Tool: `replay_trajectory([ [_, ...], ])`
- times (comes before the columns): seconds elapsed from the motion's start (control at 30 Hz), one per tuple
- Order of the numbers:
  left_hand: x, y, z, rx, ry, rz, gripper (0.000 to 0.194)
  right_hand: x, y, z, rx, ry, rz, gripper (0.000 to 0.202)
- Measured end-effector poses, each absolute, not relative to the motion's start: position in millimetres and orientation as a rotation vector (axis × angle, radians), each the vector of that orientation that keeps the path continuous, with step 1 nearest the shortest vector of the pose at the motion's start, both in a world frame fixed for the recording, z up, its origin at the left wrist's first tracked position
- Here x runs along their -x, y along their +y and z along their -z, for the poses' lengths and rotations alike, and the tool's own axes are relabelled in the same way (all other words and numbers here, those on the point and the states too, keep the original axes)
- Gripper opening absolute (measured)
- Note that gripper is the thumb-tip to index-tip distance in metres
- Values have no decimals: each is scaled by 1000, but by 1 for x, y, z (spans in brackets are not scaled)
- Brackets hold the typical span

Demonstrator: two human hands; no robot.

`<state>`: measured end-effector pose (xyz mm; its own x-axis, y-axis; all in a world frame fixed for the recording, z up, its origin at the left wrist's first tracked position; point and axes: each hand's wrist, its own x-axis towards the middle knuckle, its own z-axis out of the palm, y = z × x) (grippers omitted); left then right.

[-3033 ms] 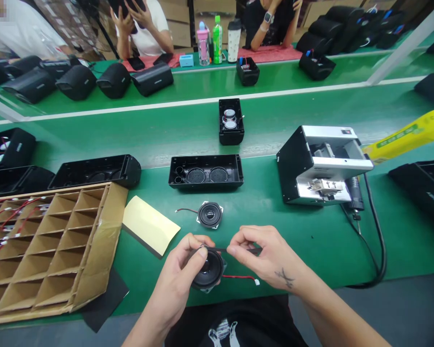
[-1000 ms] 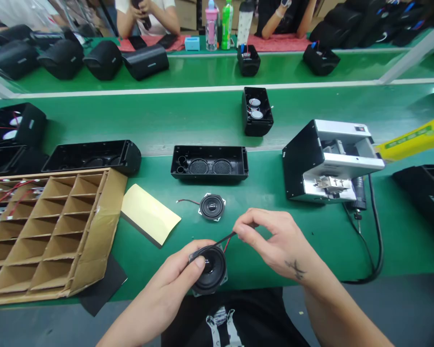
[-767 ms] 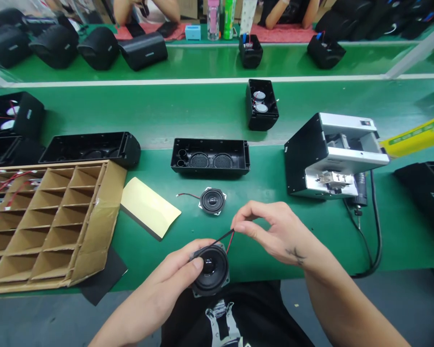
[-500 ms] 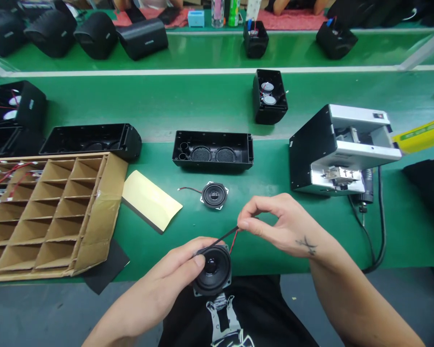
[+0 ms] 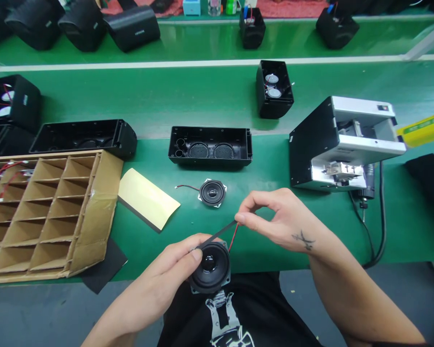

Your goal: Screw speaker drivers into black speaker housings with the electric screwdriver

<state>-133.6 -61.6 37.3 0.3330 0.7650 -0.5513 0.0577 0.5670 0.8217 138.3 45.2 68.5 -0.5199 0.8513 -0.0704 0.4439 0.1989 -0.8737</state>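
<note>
My left hand (image 5: pixel 173 262) grips a round black speaker driver (image 5: pixel 214 270) by its left edge, cone facing up, near the table's front edge. The left thumb presses one end of a thin black strip (image 5: pixel 219 233) onto the driver's rim. Pinched between thumb and forefinger of my right hand (image 5: pixel 271 219) is the strip's other end, stretched up and to the right. A red wire (image 5: pixel 233 237) runs from the driver up toward the right fingertips. Another driver (image 5: pixel 212 193) with a short lead lies just beyond, before an open black speaker housing (image 5: pixel 210 161).
On the left stand a divided cardboard box (image 5: pixel 108 207), a yellow backing sheet (image 5: pixel 148 197) and another housing (image 5: pixel 128 140). A silver-and-black machine (image 5: pixel 311 144) with a cable is at the right. A housing holding two drivers (image 5: pixel 275 103) sits farther back, with several black speakers (image 5: pixel 133 31) beyond.
The view has shifted slightly. Both hands keep their holds on the driver and the strip; the strip's flat side now shows more broadly near the left thumb.
</note>
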Motion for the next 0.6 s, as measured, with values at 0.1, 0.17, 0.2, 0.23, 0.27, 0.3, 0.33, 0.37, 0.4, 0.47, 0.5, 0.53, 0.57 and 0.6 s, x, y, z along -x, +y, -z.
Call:
replay_trajectory([
  [0.1, 130, -59, -38, -897, 1146, -564, 38, -139, 43, -66, 1203, -2034, -1245, 17],
  [0.17, 125, -55, -41, -922, 1122, -545, 38, -140, 42, -64, 1204, -2024, -1220, 16],
  [0.2, 123, -53, -42, -930, 1105, -535, 38, -141, 41, -63, 1203, -2020, -1211, 15],
  [0.23, 121, -51, -43, -930, 1093, -531, 39, -141, 40, -62, 1202, -2018, -1205, 14],
  [0.27, 119, -49, -44, -927, 1084, -534, 39, -141, 39, -61, 1200, -2017, -1201, 13],
  [0.3, 118, -48, -44, -923, 1081, -536, 39, -142, 38, -61, 1200, -2017, -1201, 13],
  [0.33, 117, -48, -45, -921, 1083, -536, 40, -142, 38, -60, 1201, -2017, -1201, 12],
  [0.37, 116, -47, -45, -922, 1084, -534, 40, -142, 37, -60, 1205, -2016, -1202, 12],
  [0.4, 116, -47, -45, -925, 1087, -533, 40, -142, 37, -60, 1212, -2014, -1204, 11],
  [0.47, 115, -47, -44, -930, 1087, -535, 40, -143, 35, -61, 1226, -2007, -1205, 11],
  [0.5, 115, -47, -44, -927, 1084, -539, 40, -143, 34, -61, 1232, -2004, -1204, 11],
  [0.53, 115, -47, -43, -922, 1083, -544, 39, -143, 33, -61, 1234, -2002, -1204, 11],
  [0.57, 114, -47, -42, -918, 1083, -550, 39, -143, 32, -61, 1234, -2000, -1205, 11],
  [0.6, 114, -47, -41, -915, 1086, -555, 39, -143, 31, -62, 1234, -1997, -1206, 12],
])
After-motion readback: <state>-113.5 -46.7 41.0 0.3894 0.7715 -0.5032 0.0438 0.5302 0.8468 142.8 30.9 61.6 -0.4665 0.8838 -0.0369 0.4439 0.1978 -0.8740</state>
